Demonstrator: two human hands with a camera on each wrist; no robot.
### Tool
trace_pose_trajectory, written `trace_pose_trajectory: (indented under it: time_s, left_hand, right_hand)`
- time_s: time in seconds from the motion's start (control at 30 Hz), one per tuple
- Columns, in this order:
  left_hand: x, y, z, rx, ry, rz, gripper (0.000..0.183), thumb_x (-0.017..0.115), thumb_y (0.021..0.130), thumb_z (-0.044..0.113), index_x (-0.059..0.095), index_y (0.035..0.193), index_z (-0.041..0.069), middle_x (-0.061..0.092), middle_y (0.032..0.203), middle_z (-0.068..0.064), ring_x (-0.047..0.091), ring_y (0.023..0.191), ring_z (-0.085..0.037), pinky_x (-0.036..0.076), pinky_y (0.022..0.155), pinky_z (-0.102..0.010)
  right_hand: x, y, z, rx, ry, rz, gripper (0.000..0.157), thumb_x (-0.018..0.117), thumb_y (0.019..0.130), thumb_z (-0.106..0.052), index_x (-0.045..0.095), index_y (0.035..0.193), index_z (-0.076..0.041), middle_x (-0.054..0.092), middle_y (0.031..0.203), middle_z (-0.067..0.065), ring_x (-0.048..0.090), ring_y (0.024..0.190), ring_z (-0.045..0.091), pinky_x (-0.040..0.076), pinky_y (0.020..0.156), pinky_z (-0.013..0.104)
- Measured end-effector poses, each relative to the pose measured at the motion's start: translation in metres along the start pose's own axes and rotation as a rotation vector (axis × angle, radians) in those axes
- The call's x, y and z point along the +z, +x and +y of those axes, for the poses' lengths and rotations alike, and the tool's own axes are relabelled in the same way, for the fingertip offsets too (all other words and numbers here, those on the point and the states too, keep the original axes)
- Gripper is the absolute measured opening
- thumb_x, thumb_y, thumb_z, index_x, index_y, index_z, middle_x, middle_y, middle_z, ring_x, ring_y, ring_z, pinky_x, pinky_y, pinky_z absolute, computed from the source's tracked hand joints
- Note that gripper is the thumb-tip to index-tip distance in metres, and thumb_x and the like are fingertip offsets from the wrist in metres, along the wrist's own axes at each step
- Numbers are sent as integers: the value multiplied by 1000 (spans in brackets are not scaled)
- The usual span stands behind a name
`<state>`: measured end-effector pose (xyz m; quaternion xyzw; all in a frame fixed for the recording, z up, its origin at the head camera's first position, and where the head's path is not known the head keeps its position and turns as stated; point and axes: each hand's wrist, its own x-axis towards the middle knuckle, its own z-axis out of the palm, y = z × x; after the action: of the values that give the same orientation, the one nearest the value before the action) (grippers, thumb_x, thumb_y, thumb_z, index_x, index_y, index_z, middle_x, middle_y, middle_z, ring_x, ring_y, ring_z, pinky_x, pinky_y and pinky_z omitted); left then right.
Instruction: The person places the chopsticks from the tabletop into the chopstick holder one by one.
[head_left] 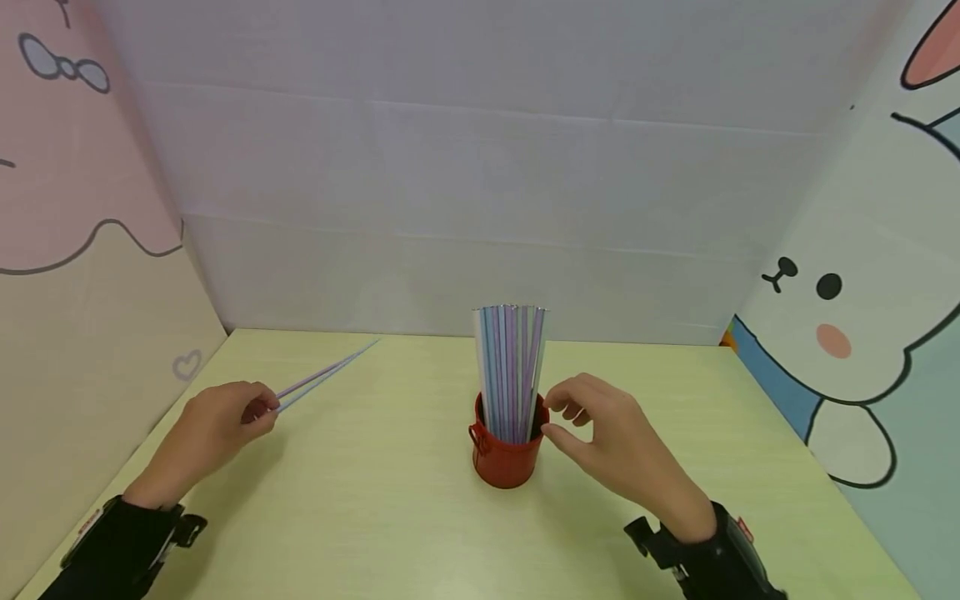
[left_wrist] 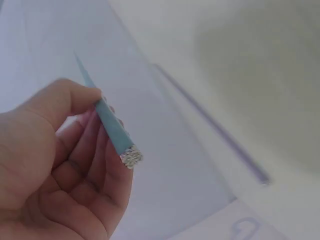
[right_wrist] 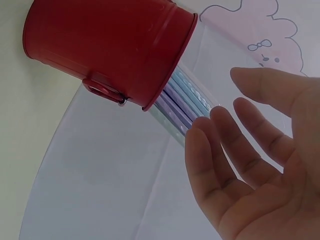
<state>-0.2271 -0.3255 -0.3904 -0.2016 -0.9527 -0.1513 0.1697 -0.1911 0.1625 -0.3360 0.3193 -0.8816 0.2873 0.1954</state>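
Note:
My left hand (head_left: 221,421) pinches a light blue chopstick (left_wrist: 114,129) between thumb and fingers. It tapers to a point and ends in a glittery silver butt. A purple chopstick (left_wrist: 215,125), apart from the fingers in the left wrist view, lies on the table beside it. Beside a red metal bucket (head_left: 504,462) is my right hand (head_left: 603,425), fingers loosely bent and nothing in them. Several blue, purple and whitish chopsticks (head_left: 510,358) stand in the bucket, their lower ends hidden inside. In the right wrist view, a gap separates the fingers from the bucket (right_wrist: 105,45).
The pale yellow table (head_left: 390,517) ends at a whitish back wall (head_left: 480,208). Printed cartoon panels flank it: a pink and cream one (head_left: 90,333) on the left, a white animal face (head_left: 877,250) on the right. Black straps with cameras (head_left: 701,550) sit on both wrists.

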Motion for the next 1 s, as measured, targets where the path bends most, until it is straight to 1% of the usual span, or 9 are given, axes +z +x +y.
trace_pose_trajectory:
  time_s: [0.1, 0.17, 0.27, 0.37, 0.47, 0.57, 0.67, 0.87, 1.0]
  left_hand:
    - [-13, 4, 22, 64, 6, 58, 19, 74, 78, 10, 63, 87, 22, 55, 74, 17, 51, 65, 1, 46, 55, -25]
    - [-21, 7, 37, 113, 16, 107, 22, 74, 76, 9, 63, 87, 25, 54, 76, 20, 50, 65, 4, 45, 55, -20]
    - [-33, 10, 60, 196, -2, 162, 25, 73, 74, 8, 62, 87, 26, 54, 78, 22, 50, 66, 5, 44, 56, -14]
    - [-40, 15, 81, 310, -29, 204, 23, 71, 73, 8, 62, 88, 23, 54, 80, 22, 50, 67, 6, 44, 57, -10]
    - [-41, 21, 100, 407, -47, 226, 21, 68, 72, 7, 64, 88, 20, 54, 80, 19, 51, 67, 4, 46, 57, -13]
    - [-39, 27, 118, 458, -46, 217, 19, 67, 72, 8, 65, 87, 19, 55, 80, 17, 51, 67, 2, 46, 55, -15]
    - [-34, 33, 136, 474, -49, 174, 20, 69, 72, 6, 64, 85, 20, 55, 79, 16, 50, 66, 0, 45, 54, -18]
    - [-20, 47, 169, 520, -79, 94, 21, 75, 73, 7, 65, 87, 18, 55, 79, 13, 46, 67, -2, 44, 55, -18]
    - [-10, 56, 188, 567, -56, 92, 17, 76, 74, 9, 65, 85, 17, 54, 77, 10, 44, 67, -4, 43, 55, -17]
  right_hand:
    - [0, 1, -1, -12, 3, -4, 25, 77, 80, -13, 61, 99, -18, 57, 95, -12, 52, 80, 1, 53, 67, 25]
    - [0, 1, -3, -19, 4, -6, 26, 76, 80, -13, 61, 100, -20, 58, 96, -11, 52, 82, 1, 53, 68, 26]
    - [-1, 2, -7, -20, 3, -2, 28, 76, 80, -14, 61, 101, -23, 58, 97, -12, 51, 83, 1, 52, 68, 26]
    - [-2, 2, -13, -27, 4, 5, 30, 77, 80, -13, 61, 102, -24, 56, 98, -14, 51, 84, 2, 53, 70, 26]
    - [-3, 2, -20, -45, 3, 8, 30, 77, 80, -13, 61, 104, -23, 55, 99, -14, 50, 86, 4, 52, 71, 27]
    - [-3, 4, -27, -65, -1, 17, 29, 77, 80, -14, 62, 104, -20, 56, 100, -11, 50, 91, 8, 51, 76, 29]
    - [-1, 6, -35, -83, -11, 28, 31, 78, 79, -16, 62, 105, -19, 55, 103, -10, 48, 95, 11, 49, 76, 28]
    - [6, 11, -46, -158, 12, 31, 31, 78, 78, -14, 64, 105, -19, 55, 102, -9, 44, 94, 12, 47, 68, 20]
    - [13, 15, -51, -193, -12, 20, 27, 78, 79, -15, 65, 102, -18, 54, 99, -9, 44, 91, 11, 45, 65, 20]
